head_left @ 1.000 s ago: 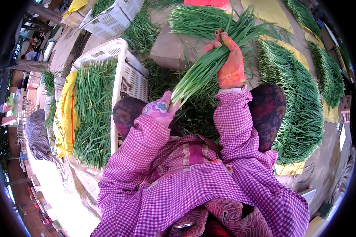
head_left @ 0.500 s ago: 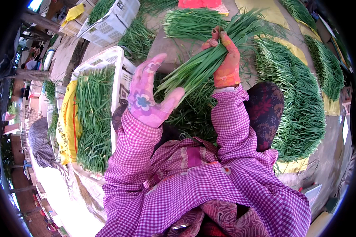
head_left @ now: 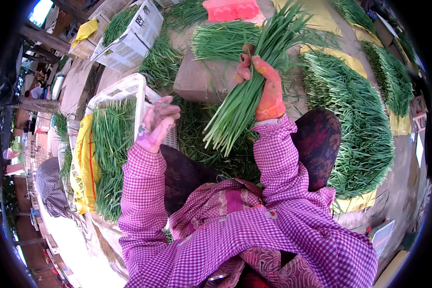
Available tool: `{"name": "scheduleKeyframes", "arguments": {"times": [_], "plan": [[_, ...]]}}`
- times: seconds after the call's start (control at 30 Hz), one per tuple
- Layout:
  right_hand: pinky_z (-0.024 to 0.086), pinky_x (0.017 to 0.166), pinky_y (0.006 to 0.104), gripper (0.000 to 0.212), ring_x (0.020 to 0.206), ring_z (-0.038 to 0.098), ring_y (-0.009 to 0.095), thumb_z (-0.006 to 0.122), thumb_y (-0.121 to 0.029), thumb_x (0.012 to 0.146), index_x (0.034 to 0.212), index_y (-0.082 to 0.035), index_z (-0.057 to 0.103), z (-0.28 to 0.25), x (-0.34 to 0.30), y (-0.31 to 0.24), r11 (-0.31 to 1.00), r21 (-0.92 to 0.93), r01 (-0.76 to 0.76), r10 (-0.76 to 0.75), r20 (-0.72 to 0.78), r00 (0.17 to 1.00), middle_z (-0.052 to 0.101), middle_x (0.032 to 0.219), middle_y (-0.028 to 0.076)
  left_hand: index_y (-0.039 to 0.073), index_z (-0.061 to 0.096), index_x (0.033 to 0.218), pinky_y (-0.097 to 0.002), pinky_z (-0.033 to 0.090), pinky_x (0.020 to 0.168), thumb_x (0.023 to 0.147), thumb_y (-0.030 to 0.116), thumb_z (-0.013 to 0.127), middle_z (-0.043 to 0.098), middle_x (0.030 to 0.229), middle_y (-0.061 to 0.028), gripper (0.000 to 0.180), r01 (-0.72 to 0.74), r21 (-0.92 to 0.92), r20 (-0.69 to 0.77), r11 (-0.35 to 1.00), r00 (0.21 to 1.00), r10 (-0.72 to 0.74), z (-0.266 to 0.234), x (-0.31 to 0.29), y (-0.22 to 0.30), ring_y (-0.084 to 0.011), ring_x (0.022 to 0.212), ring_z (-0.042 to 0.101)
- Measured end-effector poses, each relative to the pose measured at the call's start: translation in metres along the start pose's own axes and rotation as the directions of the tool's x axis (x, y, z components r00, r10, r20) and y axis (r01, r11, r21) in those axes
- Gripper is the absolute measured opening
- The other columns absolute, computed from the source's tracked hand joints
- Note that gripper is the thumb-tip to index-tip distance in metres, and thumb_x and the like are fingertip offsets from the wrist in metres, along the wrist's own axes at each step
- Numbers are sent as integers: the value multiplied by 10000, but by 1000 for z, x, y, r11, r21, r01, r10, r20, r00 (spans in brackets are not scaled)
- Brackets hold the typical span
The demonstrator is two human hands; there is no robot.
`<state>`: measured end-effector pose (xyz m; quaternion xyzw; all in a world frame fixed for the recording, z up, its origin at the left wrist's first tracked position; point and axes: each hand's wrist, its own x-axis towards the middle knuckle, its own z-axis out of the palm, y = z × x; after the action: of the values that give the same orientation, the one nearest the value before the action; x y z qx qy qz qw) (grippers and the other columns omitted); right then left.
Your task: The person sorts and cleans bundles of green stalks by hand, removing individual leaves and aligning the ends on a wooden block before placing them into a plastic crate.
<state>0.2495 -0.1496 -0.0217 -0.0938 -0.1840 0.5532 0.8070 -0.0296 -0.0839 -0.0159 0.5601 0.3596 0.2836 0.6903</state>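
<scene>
My right hand (head_left: 270, 91), in an orange glove, is wrapped round a bunch of garlic chives (head_left: 234, 111). The bunch tilts, its pale cut ends low on the left and its leaf tips up at the far right. My left hand (head_left: 156, 126), in a pink flowered glove, holds nothing; its fingers are half bent, with the thumb apart. It is beside the rim of a white plastic crate (head_left: 143, 89) full of chives (head_left: 111, 153). Below the bunch, loose dark green leaves lie between my knees.
A grey-brown block (head_left: 201, 79) stands ahead, with a chive pile (head_left: 223, 39) and a pink-red packet (head_left: 231, 9) beyond. Large chive stacks (head_left: 348, 125) lie on yellow sheets at right. Another white crate (head_left: 129, 38) is far left; a yellow sack (head_left: 84, 163) hangs at the near crate.
My left hand has drawn away from the bunch, down and left towards the crate, its spread fingers now more bent. My right hand has come slightly nearer and left, tipping the bunch more upright.
</scene>
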Motion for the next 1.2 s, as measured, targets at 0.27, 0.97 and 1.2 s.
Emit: {"name": "scheduleKeyframes", "arguments": {"times": [0.27, 0.97, 1.2], "plan": [[474, 616, 309, 418, 691, 582, 153, 643, 30, 734, 1132, -20, 526, 19, -1, 83, 964, -254, -80, -10, -334, 943, 617, 885, 76, 4, 149, 1397, -438, 247, 1067, 619, 178, 788, 267, 1408, -176, 1022, -245, 184, -69, 952, 963, 261, 118, 40, -38, -289, 1314, 261], [472, 634, 235, 179, 740, 594, 102, 554, -132, 868, 966, 5, 615, 83, 75, 8, 302, -951, 59, 153, 110, 982, 638, 888, 26, 27, 417, 1243, -337, 514, 597, 755, 20, 607, 574, 779, -82, 524, -72, -709, -109, 702, 994, -8, 84, 54, -75, -184, 629, 567], [471, 616, 335, 291, 670, 603, 261, 629, -353, 807, 862, -68, 623, 79, 67, 51, -453, -851, 266, 339, 112, 934, 613, 713, 94, 19, 492, 1164, -298, 484, 533, 789, 38, 611, 552, 691, -53, 395, -81, -627, -127, 775, 992, 1, 81, 59, -87, -163, 562, 546]]}}
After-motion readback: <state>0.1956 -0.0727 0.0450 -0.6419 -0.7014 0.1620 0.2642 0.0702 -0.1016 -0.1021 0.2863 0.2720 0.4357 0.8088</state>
